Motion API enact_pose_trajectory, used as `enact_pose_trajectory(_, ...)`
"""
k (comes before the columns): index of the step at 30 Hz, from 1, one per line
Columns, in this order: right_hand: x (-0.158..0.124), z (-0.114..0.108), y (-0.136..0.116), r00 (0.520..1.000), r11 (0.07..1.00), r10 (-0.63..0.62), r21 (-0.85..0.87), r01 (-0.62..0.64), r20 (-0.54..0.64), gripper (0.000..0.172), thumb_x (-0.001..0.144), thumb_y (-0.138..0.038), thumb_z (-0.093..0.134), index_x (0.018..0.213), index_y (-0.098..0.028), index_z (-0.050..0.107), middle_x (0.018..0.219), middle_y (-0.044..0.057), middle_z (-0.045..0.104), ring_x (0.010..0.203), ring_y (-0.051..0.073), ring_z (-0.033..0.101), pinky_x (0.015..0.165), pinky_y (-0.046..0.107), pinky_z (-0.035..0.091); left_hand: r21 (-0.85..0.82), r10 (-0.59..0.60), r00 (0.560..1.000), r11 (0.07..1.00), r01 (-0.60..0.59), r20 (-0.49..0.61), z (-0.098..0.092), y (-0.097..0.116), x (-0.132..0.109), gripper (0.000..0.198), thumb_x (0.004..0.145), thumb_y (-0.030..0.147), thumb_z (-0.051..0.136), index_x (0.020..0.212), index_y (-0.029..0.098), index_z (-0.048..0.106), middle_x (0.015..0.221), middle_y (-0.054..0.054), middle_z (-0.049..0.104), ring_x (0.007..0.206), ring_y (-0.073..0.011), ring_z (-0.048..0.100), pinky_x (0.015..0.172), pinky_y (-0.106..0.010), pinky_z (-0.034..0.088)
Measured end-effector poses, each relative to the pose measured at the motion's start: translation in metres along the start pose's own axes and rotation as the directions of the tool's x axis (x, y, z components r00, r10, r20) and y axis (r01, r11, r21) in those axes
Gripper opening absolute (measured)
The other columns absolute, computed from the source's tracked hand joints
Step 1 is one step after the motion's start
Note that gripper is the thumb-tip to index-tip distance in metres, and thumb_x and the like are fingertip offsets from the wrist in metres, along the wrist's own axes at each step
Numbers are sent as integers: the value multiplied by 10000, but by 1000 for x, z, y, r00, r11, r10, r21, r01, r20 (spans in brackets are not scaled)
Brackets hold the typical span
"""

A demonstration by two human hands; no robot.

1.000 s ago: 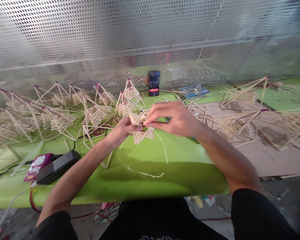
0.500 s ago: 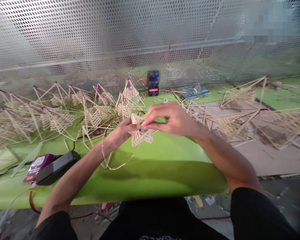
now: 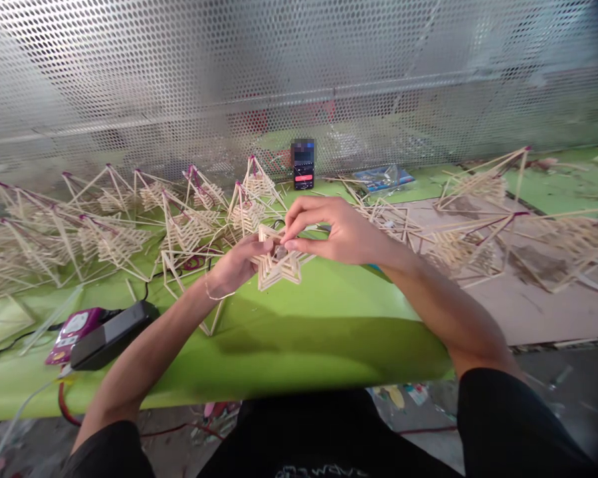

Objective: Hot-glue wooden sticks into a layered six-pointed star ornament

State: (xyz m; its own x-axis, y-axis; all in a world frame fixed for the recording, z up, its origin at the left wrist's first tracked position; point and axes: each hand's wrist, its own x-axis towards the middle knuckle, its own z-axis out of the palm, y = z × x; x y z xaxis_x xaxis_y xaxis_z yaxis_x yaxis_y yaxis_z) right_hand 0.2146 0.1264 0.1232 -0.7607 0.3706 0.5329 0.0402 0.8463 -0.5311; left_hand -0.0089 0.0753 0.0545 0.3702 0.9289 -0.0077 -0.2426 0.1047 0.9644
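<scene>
A star-shaped lantern frame of thin wooden sticks is held up above the green table. My left hand grips its left side, thumb on top near the middle. From the right, my right hand pinches thumb and fingertips together at the star's centre, by a small greyish piece. What those fingertips hold is too small to make out. A thin pale wire loops under my left wrist. Leaning stick pieces stand on the table just below that wrist.
Several stick lantern frames with purple-tied tips crowd the left. More stand on a board at right. A phone leans against the perforated metal screen. A purple power strip and black adapter lie front left.
The wire loop hanging from my left wrist has shrunk and been drawn up. My right fingertips have shifted slightly at the star's centre. The star stays in my left hand.
</scene>
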Motion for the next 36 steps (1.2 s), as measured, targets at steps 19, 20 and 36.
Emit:
enact_pose_trajectory(19,0,-17,8,979,968,61,-227,-105,-192,179,908,-258,638,763,-174,704,775,33,700,708,138,595,707,308,438,-43,59,997,997,-61,-48,-6,3,-1,371,736,450,765,956,159,696,768,-25,706,653,-146,635,625,-276,499)
enact_pose_trajectory(20,0,-20,12,980,945,121,-285,-163,-157,197,898,-267,646,735,-169,697,738,33,692,673,133,581,683,309,423,-42,68,997,997,-70,-46,-7,5,-1,372,728,457,765,940,161,694,755,-19,698,649,-144,636,622,-274,503)
enact_pose_trajectory(36,1,-18,31,952,956,215,150,-251,218,327,860,-367,733,1128,-180,719,1067,81,756,884,161,692,773,312,553,-10,149,986,989,-150,-69,2,17,-7,557,600,587,728,1014,219,670,668,-14,622,680,-215,634,617,-338,496)
